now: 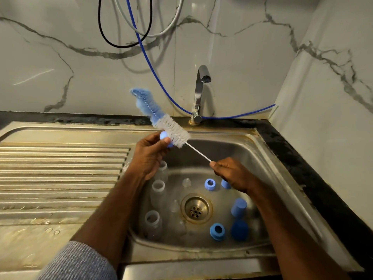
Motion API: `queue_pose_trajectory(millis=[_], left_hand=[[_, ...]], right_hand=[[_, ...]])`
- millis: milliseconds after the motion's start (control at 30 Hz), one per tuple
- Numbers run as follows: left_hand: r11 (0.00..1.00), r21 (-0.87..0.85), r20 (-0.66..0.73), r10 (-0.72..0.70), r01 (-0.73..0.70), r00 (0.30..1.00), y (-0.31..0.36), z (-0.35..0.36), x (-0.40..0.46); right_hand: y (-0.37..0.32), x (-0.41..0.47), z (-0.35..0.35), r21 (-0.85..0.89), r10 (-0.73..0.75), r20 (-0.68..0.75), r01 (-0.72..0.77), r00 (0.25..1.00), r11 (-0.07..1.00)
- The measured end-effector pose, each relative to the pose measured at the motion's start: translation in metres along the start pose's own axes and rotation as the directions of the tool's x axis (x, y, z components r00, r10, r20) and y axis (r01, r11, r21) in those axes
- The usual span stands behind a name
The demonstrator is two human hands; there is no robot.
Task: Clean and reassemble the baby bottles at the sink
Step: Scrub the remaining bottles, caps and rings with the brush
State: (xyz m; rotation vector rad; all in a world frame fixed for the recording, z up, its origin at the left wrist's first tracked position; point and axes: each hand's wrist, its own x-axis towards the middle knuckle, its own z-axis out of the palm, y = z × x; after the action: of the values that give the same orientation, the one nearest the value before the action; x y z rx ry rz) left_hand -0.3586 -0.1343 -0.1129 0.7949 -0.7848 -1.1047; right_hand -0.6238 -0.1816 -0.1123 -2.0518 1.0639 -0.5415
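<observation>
1. Bottle brush [161, 120]: long white wire stem, white bristle section near the stem, blue foam/bristle tip bent over at the far end. Held above the sink basin [268, 158], angled up-left toward the wall.
2. Left hand [149, 154]: grip pinching a small light-blue part [163, 135] (prob. a ring or cap, view too tight to tell) between thumb and fingers, pressed against the white bristles.
3. Right hand [230, 172]: grip curled tight round the lower end of the brush stem, over the basin's right half.
4. Basin contents, left side: three clear bottle bodies, open mouths up. Far bottle [163, 168] partly behind the left hand, middle bottle [158, 189], near bottle [153, 224]. They stand in a row along the left wall.
5. Basin contents, centre: clear nipple [186, 182] beyond the drain [196, 209]; other clear pieces left of and below the drain, blurred.
6. Basin contents, right side: blue ring [210, 184] w/ hole up; second blue piece [225, 183] partly under the right hand; light-blue cap [239, 207] upright; dark-blue cap [239, 229] just below it; blue ring [217, 231] beside the dark cap.
7. Tap [199, 93] stands behind the basin; no water seen running.
8. Ribbed drainboard [60, 174] lies left of the basin; dark surface [302, 162] edges it on the right.
</observation>
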Motion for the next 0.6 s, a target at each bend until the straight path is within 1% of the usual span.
queue_pose_trajectory(millis=[33,67,100,167,267,300,367,433,500,600], left_hand=[[0.993,0.115,0.041,0.013,-0.018,0.999,-0.003,0.003,-0.002],[0.982,0.183,0.074,0.027,-0.041,0.997,-0.005,0.006,-0.004],[0.977,0.204,0.087,0.039,-0.057,0.995,-0.006,0.008,-0.005],[0.984,0.167,0.097,0.038,-0.054,0.995,0.001,0.005,-0.004],[0.998,0.057,0.188,-0.009,-0.002,0.982,0.014,-0.011,-0.002],[0.998,0.066,0.223,-0.034,0.019,0.974,0.016,-0.015,-0.002],[0.986,0.154,0.277,-0.104,0.062,0.955,0.014,-0.016,-0.004],[0.974,0.207,0.274,-0.153,0.097,0.949,0.009,-0.013,-0.007],[0.981,0.166,0.278,-0.145,0.101,0.950,0.010,-0.014,-0.006],[0.993,0.096,0.281,-0.094,0.069,0.955,0.017,-0.019,-0.003]], right_hand=[[-0.003,0.001,0.002,-0.006,-0.014,-0.004,0.014,1.000,1.000],[-0.004,0.002,0.003,-0.012,-0.024,-0.006,0.024,1.000,1.000],[-0.004,0.002,0.001,-0.012,-0.024,-0.006,0.024,1.000,1.000],[0.002,-0.002,-0.010,0.011,-0.004,0.004,0.004,1.000,1.000],[0.011,-0.009,-0.023,0.046,0.020,0.006,-0.020,1.000,0.999],[0.011,-0.009,-0.022,0.055,0.022,0.009,-0.023,1.000,0.998],[0.006,-0.006,-0.015,0.051,0.003,0.045,-0.005,0.999,0.999],[-0.002,-0.002,-0.005,0.017,-0.029,0.081,0.028,0.996,0.999],[-0.003,-0.001,-0.004,0.020,-0.038,0.063,0.037,0.997,0.999],[0.006,-0.003,-0.016,0.043,0.004,-0.025,-0.003,1.000,0.999]])
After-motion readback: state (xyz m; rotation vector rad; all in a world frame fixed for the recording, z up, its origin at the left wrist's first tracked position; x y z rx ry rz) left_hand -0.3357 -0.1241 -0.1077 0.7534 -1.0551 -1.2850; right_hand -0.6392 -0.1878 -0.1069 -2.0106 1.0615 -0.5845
